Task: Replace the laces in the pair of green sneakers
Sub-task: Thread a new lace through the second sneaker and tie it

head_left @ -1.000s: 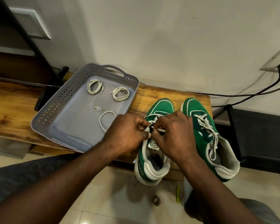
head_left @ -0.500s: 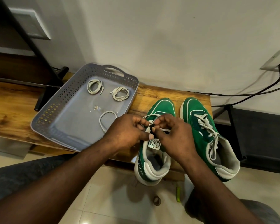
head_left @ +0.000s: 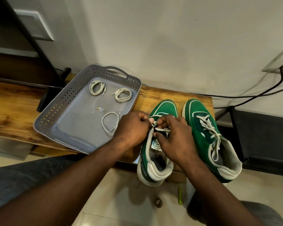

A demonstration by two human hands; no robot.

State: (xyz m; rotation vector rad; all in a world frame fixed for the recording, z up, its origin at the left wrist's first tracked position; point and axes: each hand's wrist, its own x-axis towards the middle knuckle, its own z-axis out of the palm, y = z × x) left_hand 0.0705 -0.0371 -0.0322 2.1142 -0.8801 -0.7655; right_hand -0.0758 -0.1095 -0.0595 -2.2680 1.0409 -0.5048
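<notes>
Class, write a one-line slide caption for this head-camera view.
The left hand and right hand pinch a white lace on one green sneaker; three loose laces lie in the grey tray.

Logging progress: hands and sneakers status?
Left hand and right hand pinch the lace on the tray-side sneaker. Other sneaker laced, untouched. Three loose laces in tray; nothing obstructing.

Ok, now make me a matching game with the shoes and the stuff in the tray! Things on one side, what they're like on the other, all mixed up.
Things:
1. sneaker nearer the tray
2. sneaker farther from the tray
3. coiled laces
4. tray

What they're like:
A. grey, with little holes in its walls
B. lying inside the tray
C. laces threaded in, no hand on it
D. left hand and right hand pinch its lace

Pairs: 1-D, 2-C, 3-B, 4-A
</notes>
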